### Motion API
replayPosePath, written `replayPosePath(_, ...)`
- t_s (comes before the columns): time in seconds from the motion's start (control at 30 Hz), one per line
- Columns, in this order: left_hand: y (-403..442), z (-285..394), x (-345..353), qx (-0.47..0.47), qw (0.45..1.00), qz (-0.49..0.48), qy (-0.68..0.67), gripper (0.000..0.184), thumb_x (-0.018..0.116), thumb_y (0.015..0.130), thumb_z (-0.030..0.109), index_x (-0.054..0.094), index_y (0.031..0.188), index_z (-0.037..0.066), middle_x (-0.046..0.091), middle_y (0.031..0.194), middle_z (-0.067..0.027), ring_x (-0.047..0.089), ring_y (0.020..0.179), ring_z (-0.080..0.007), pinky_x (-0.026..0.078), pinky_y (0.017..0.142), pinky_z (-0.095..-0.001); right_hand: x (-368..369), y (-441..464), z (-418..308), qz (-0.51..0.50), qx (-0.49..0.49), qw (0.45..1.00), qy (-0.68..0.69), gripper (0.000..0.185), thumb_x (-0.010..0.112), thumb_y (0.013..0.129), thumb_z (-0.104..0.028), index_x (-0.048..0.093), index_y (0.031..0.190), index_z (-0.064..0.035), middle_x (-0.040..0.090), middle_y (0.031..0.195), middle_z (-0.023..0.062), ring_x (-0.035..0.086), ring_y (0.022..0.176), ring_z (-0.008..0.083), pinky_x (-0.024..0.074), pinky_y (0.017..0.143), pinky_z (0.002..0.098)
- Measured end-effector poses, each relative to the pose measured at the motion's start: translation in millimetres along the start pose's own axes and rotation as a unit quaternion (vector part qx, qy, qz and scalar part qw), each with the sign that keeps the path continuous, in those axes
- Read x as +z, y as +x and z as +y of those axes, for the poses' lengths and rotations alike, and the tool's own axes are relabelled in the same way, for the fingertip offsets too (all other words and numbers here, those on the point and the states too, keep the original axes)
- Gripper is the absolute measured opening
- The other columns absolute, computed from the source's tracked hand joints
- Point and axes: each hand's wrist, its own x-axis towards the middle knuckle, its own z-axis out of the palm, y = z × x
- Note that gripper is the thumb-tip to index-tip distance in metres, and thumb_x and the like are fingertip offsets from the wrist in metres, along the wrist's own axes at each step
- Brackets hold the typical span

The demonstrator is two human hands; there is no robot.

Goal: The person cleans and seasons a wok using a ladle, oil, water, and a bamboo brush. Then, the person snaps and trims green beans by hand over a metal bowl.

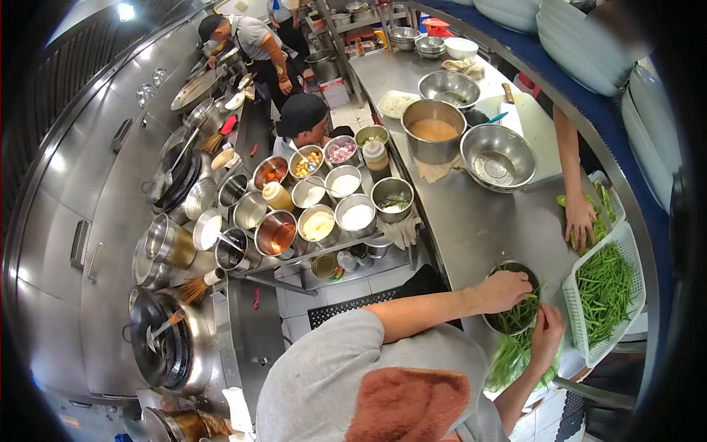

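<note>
A steel pot [510,322] holding green beans stands at the table's edge. My left hand [508,291] is curled over its rim, its fingers closed around a green bean. At the pot's right side my right hand [546,337] has thumb and fingers pinched together on the other end of a bean. A plastic bag [515,361] with more green beans lies just below the pot, close to my right wrist. To the right sits a white plastic basket [582,324] full of long green beans [605,291].
Another person's hand [580,219] rests on green vegetables at the table's right. A colander [498,157], a pot of brown liquid [433,131] and a cleaver [510,116] on a cutting board stand farther up. Sauce pots and woks line the left; co-workers stand there.
</note>
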Motion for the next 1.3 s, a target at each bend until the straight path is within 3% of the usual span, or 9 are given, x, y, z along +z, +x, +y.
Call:
replayPosePath(0.27,-1,5,-10,0.03,0.999,-0.036,-0.017,0.021,0.062,0.08,0.008,0.062,0.1,0.004,0.059,0.096,-0.015,0.062,0.084,-0.0349,0.05,0.073,-0.0437,12,-14,18,0.017,0.01,0.988,0.154,0.008,0.055,0.088,-0.001,0.058,0.091,0.0041,0.05,0.071,0.0074,0.048,0.062,0.0173,0.0345,0.052,0.0292)
replayPosePath(0.33,-2,8,-12,0.037,0.999,-0.029,-0.022,0.022,0.061,0.081,0.008,0.061,0.102,0.004,0.059,0.097,-0.015,0.062,0.084,-0.0352,0.05,0.073,-0.0442,14,-26,39,-0.028,0.204,0.821,0.533,0.012,0.055,0.09,-0.004,0.062,0.098,0.0017,0.049,0.071,0.001,0.047,0.066,0.0115,0.0361,0.057,0.0221)
replayPosePath(0.47,2,13,-18,0.027,0.996,0.068,-0.051,0.023,0.059,0.085,0.01,0.056,0.106,0.003,0.06,0.098,-0.0157,0.061,0.084,-0.0374,0.049,0.073,-0.0452,30,-12,49,0.043,0.287,0.874,0.389,0.018,0.056,0.092,-0.011,0.062,0.102,0.0034,0.052,0.078,0.0008,0.048,0.069,0.0093,0.034,0.053,0.0202)
replayPosePath(0.53,5,16,-27,0.028,0.993,0.085,-0.082,0.02,0.057,0.087,0.011,0.055,0.105,0.002,0.06,0.096,-0.0165,0.06,0.084,-0.0381,0.049,0.072,-0.0448,38,-4,23,0.055,0.089,0.983,0.153,0.026,0.055,0.093,-0.013,0.06,0.113,0.0045,0.054,0.09,0.0038,0.051,0.075,0.0115,0.041,0.06,0.0235)
replayPosePath(0.63,6,17,-30,0.014,0.983,0.11,-0.148,0.017,0.055,0.091,0.013,0.053,0.103,0.001,0.059,0.092,-0.0183,0.059,0.084,-0.0389,0.047,0.071,-0.0436,44,2,-2,0.085,0.029,0.969,0.232,0.03,0.056,0.092,-0.011,0.058,0.12,0.0004,0.053,0.101,0.0042,0.052,0.079,0.0147,0.0447,0.068,0.0274)
replayPosePath(0.93,-2,13,-25,-0.057,0.98,0.135,-0.137,0.019,0.056,0.093,0.019,0.053,0.097,0.001,0.056,0.085,-0.0184,0.056,0.075,-0.0357,0.044,0.065,-0.0401,32,2,-20,-0.007,0.03,0.981,0.191,0.011,0.055,0.09,-0.002,0.058,0.083,0.0064,0.052,0.074,0.0121,0.049,0.063,0.0222,0.0382,0.057,0.0317)
replayPosePath(1.17,-5,-10,-5,-0.048,0.959,0.131,-0.247,0.014,0.056,0.096,0.019,0.057,0.097,0.005,0.05,0.065,0.0017,0.047,0.058,-0.0109,0.038,0.05,-0.0278,26,-1,-13,-0.019,-0.049,0.973,0.225,0.018,0.054,0.087,-0.005,0.057,0.072,0.0051,0.047,0.061,0.0101,0.044,0.054,0.0208,0.0336,0.051,0.0335)
replayPosePath(1.23,-7,8,-24,-0.208,0.869,0.04,-0.447,0.012,0.053,0.097,0.019,0.056,0.098,0.007,0.052,0.071,0.0019,0.04,0.053,-0.0055,0.03,0.043,-0.0235,25,-4,-17,0.021,0.038,0.951,0.305,0.021,0.053,0.088,-0.007,0.057,0.071,0.0048,0.046,0.061,0.0075,0.044,0.055,0.017,0.0325,0.05,0.0319)
replayPosePath(1.3,-5,15,-23,-0.196,0.843,0.045,-0.499,0.012,0.052,0.098,0.019,0.056,0.099,0.008,0.052,0.072,0.0011,0.036,0.051,-0.004,0.027,0.042,-0.022,28,-5,-12,0.062,0.114,0.913,0.386,0.025,0.052,0.09,-0.01,0.057,0.07,0.0044,0.046,0.061,0.005,0.043,0.055,0.0133,0.0314,0.05,0.0303)
